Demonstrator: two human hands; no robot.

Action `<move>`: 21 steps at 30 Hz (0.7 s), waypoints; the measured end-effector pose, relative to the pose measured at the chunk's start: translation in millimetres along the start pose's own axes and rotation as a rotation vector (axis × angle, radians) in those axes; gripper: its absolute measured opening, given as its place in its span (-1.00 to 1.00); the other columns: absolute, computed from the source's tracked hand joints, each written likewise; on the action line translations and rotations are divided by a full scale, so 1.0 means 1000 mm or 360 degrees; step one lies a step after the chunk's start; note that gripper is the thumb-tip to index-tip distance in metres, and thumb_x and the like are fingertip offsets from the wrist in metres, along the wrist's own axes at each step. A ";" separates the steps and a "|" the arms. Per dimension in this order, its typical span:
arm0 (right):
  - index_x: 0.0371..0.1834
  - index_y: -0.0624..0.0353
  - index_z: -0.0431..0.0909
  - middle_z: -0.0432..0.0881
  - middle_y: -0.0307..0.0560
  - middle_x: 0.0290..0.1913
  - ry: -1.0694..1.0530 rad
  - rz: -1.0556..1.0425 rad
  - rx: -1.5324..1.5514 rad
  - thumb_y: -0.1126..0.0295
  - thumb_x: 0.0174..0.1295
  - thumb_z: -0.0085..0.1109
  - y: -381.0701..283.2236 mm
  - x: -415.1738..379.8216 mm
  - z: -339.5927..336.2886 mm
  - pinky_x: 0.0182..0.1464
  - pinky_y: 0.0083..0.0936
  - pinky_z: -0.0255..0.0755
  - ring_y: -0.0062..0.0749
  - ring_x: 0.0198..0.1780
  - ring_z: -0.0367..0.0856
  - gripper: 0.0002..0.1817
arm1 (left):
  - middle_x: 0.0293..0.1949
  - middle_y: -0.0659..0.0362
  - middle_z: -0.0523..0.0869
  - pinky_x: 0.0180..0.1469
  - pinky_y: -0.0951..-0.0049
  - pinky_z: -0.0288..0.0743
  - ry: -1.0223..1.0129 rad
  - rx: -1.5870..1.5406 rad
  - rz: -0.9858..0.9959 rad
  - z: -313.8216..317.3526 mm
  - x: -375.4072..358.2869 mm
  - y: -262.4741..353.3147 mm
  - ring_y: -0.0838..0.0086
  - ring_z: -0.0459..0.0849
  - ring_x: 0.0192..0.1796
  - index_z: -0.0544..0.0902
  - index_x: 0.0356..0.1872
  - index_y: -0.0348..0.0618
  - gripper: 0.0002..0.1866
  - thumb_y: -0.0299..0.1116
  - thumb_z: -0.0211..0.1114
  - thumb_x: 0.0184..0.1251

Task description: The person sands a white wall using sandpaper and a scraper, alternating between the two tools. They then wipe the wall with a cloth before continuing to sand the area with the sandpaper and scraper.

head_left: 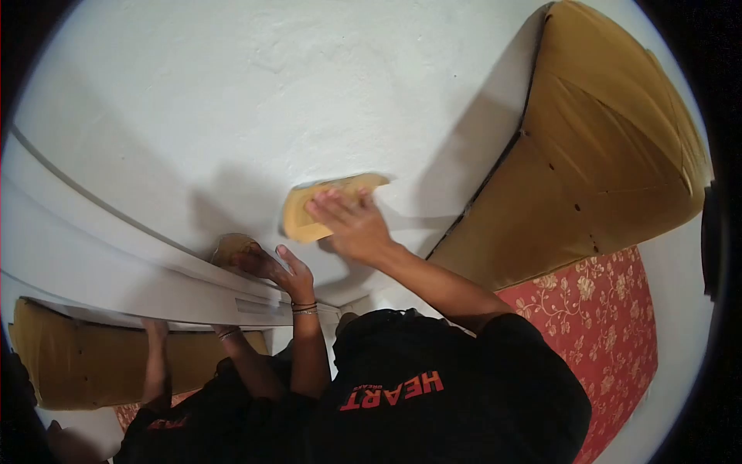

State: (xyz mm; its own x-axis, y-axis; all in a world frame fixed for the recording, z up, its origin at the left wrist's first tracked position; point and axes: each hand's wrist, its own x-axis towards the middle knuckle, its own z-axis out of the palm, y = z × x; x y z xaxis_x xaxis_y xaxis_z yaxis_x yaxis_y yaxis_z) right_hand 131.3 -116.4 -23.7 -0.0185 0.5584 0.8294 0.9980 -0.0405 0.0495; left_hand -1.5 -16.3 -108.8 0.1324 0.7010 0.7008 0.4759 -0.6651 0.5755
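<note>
My right hand [349, 224] lies flat with its fingers spread over a folded yellow cloth [303, 226], pressing it against a white, slightly bumpy surface [309, 85]. One end of the cloth sticks out past the fingertips. Lower and to the left is my left hand [296, 277], thumb raised and bracelets at the wrist. Its shaded fingers reach over a second, smaller yellow piece of cloth [228, 246] beside a white frame. Part of that piece is hidden under them.
The white frame [131, 236] slants along the left, with a mirror below it reflecting my arms and dark shirt. To the right stands mustard padded upholstery [541, 185] with small dark holes. Red fabric with gold flowers [595, 325] lies below that.
</note>
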 end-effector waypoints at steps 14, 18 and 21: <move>0.15 -0.07 0.38 0.19 0.00 0.29 -0.0227 0.0173 -0.0118 0.25 -0.25 0.21 0.021 -0.024 -0.002 0.22 0.19 -0.08 -0.09 0.35 0.07 -0.30 | 0.35 -0.22 -0.32 0.32 -0.08 -0.42 0.0012 0.0043 0.0056 0.005 -0.003 0.002 -0.14 -0.37 0.38 -0.17 0.37 -0.14 -0.37 -0.14 -0.19 0.41; 0.23 0.04 0.25 -0.17 0.30 0.38 0.1046 0.1062 0.0390 0.40 -0.07 0.08 0.068 0.037 -0.051 0.26 0.24 -0.36 0.09 0.41 -0.23 -0.34 | 0.35 -0.23 -0.33 0.32 -0.08 -0.41 0.0103 0.0116 0.0151 0.000 0.003 0.012 -0.13 -0.36 0.39 -0.16 0.37 -0.15 -0.38 -0.14 -0.20 0.41; 0.30 0.01 0.15 -0.16 0.29 0.38 0.0542 0.0790 -0.0097 0.42 -0.07 0.06 0.041 0.011 -0.009 0.26 0.23 -0.33 0.20 0.40 -0.24 -0.28 | 0.35 -0.23 -0.32 0.33 -0.06 -0.40 0.0120 0.0166 0.0191 0.001 0.005 0.012 -0.12 -0.35 0.39 -0.15 0.37 -0.17 -0.38 -0.12 -0.22 0.41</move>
State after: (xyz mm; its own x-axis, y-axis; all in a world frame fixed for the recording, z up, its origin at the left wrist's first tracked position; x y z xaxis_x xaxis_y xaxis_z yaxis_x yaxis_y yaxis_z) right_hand 171.4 -119.3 -7.3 0.4199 0.1643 0.8926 0.8872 -0.2813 -0.3656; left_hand 5.7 -20.9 -99.1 0.1302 0.5943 0.7936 0.5489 -0.7098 0.4415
